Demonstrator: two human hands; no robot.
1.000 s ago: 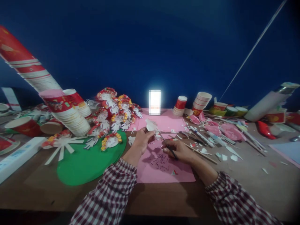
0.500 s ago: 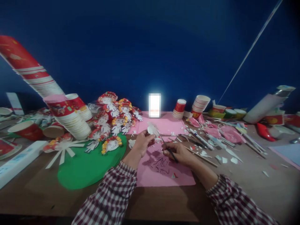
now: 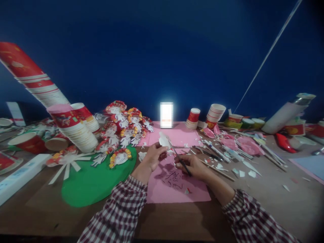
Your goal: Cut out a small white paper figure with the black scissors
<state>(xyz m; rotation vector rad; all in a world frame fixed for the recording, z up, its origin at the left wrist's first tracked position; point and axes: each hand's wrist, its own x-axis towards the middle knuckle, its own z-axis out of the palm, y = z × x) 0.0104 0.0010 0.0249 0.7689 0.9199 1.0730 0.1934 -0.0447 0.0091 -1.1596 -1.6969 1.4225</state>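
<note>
Head view, surface (image 3: 162,222): brown, with paper cups (image 3: 79,135) toward the back and pale scraps (image 3: 242,173) scattered on the right.
Pink sheet (image 3: 194,190): flat on the surface, dark scribbled strokes near its middle, its far part partly covered.
Left hand (image 3: 154,156): pinching the white paper piece (image 3: 164,140) above the pink sheet.
Right hand (image 3: 191,165): apart from the left one, closed around the slim tool (image 3: 186,169).
Slim tool: long axis slanting, dark handle toward the lower right, thin end up and left toward the paper; fingers hide some of it; kind of tool and any contact with the paper cannot be told.
White paper piece: small, pale, uneven in outline, pointing away from the person and slightly left; lower end hidden by fingers, any markings too blurred to read.
</note>
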